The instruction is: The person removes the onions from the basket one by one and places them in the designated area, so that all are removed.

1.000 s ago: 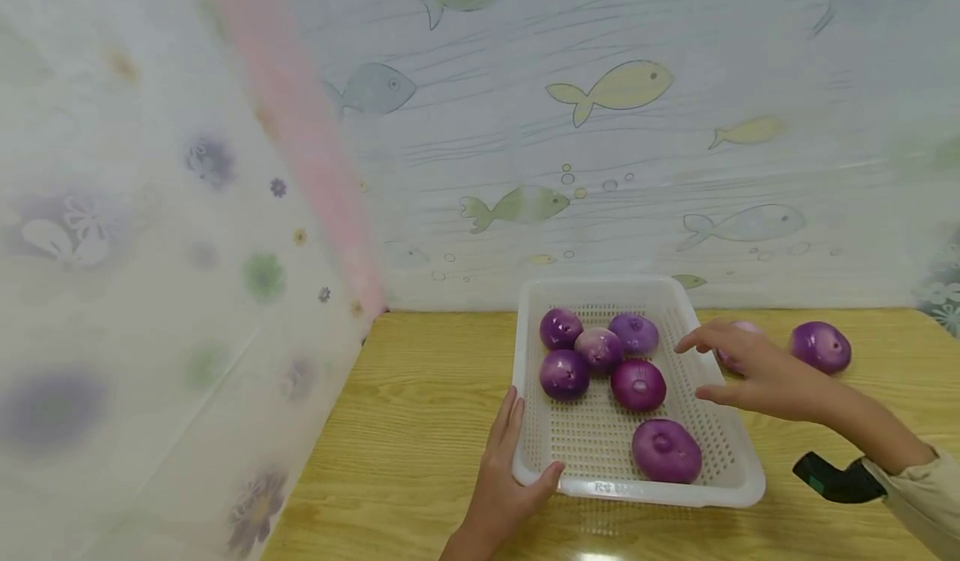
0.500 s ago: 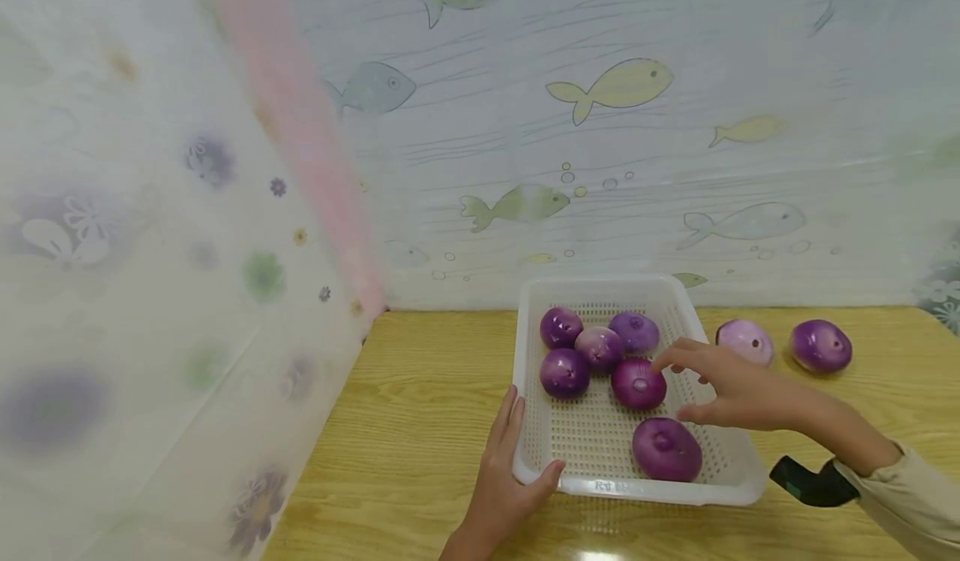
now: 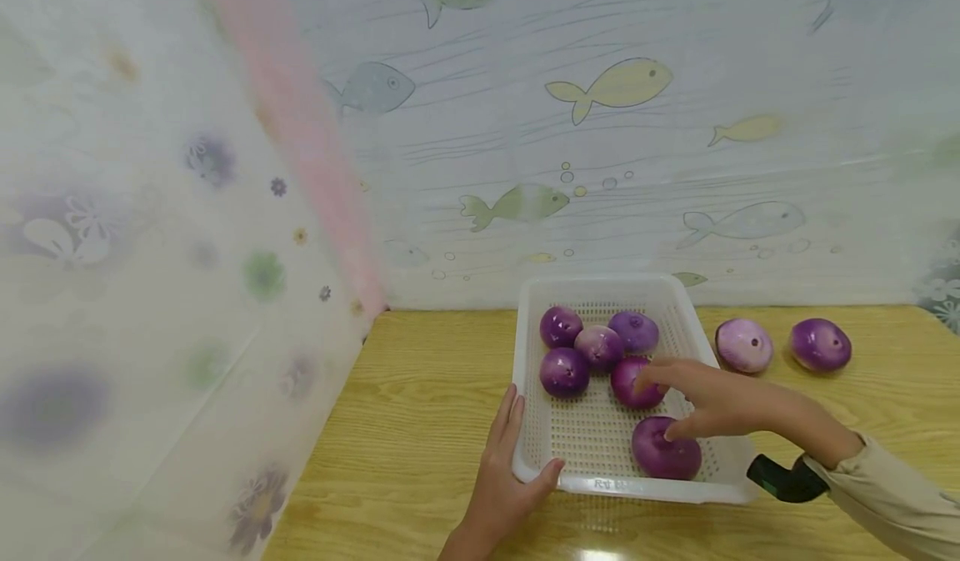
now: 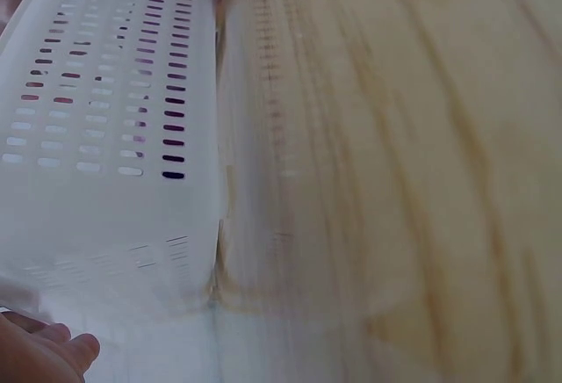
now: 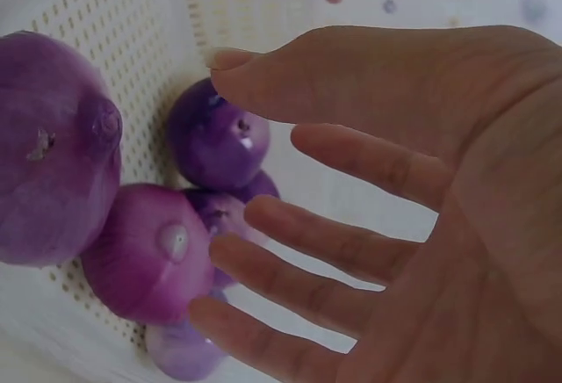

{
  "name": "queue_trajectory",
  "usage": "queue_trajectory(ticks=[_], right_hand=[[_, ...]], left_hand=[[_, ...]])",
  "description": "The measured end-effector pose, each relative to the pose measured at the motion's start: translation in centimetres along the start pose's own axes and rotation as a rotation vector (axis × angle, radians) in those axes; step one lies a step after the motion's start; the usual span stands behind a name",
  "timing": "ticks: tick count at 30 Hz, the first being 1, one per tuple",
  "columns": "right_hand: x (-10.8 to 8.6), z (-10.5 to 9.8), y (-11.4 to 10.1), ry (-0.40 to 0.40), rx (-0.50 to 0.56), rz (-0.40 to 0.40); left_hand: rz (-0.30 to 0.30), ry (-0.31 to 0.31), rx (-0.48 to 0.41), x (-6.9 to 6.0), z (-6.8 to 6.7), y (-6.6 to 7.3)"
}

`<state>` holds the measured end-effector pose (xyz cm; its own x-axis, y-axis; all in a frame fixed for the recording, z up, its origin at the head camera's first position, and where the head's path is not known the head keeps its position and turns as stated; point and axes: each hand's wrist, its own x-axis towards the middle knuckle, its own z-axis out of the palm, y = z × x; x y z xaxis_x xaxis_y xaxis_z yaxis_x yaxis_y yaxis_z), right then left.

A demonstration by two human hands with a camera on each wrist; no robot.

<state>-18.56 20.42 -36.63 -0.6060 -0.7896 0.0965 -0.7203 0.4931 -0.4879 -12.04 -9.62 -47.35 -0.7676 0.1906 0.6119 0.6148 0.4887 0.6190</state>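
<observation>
A white perforated plastic basket [image 3: 592, 488] stands on the wooden table with several round purple onions inside. My left hand [image 3: 497, 478] rests at its near left corner, fingers straight along the outer wall, thumb at the front rim. My right hand [image 3: 712, 398] reaches over the right wall. Its spread fingers overlap a magenta onion [image 3: 628, 382] in the head view, and the thumb tip lies over a large, bumpy onion [image 3: 666, 453]. In the right wrist view the palm holds nothing, with that large onion [image 5: 53, 150] and the magenta onion [image 5: 145, 256] to its left.
A pale onion [image 3: 744, 346] and a darker onion [image 3: 821, 346] lie on the wooden table [image 3: 427, 403] right of the basket. Behind the table hangs a fish-patterned sheet [image 3: 600, 144]. A flowered sheet [image 3: 150, 294] closes off the left side.
My right hand has moved left and toward me, from above the basket's right rim to over the magenta and large onions. The left hand and basket have stayed put.
</observation>
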Motion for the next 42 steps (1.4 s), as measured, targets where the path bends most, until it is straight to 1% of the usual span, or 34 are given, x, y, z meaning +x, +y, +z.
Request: queue_trajectory(ticks=[2, 4, 11, 14, 17, 21, 24, 26, 29, 35, 40, 42], right_hand=[[0.2, 0.1, 0.0, -0.036, 0.016, 0.02], [0.4, 0.3, -0.1, -0.064, 0.024, 0.036], [1.3, 0.9, -0.4, -0.138, 0.023, 0.066], [1.7, 1.3, -0.4, -0.19, 0.025, 0.09], [2.1, 1.9, -0.3, -0.235, 0.021, 0.116], [2.5, 2.5, -0.8, -0.296, 0.02, 0.244], [2.9, 2.8, -1.3, -0.331, 0.02, 0.348], [3.1, 2.8, -1.5, -0.343, 0.017, 0.378], [3.5, 2.9, -1.7, -0.363, 0.003, 0.382], [4.2, 3.1, -1.8, -0.413, -0.037, 0.375], [4.8, 3.3, -1.9, -0.438, -0.079, 0.345], [5.1, 3.4, -1.9, -0.452, -0.1, 0.338]], left_hand=[[-0.008, -0.005, -0.006, 0.0, 0.0, 0.0], [-0.002, -0.004, -0.007, 0.0, 0.0, 0.0], [0.047, 0.017, 0.008, 0.0, 0.2, -0.3], [0.042, 0.016, 0.005, 0.0, 0.2, -0.3], [0.015, 0.005, -0.004, 0.0, 0.2, -0.2], [-0.022, -0.013, -0.019, 0.0, 0.2, -0.1], [-0.02, -0.013, -0.016, 0.0, 0.2, -0.1], [-0.009, -0.008, -0.012, 0.0, 0.2, -0.1], [-0.009, -0.008, -0.016, -0.1, 0.2, -0.1], [-0.047, -0.027, -0.042, -0.1, 0.1, 0.1], [-0.052, -0.028, -0.043, 0.0, 0.0, 0.2], [-0.044, -0.023, -0.039, -0.1, 0.0, 0.1]])
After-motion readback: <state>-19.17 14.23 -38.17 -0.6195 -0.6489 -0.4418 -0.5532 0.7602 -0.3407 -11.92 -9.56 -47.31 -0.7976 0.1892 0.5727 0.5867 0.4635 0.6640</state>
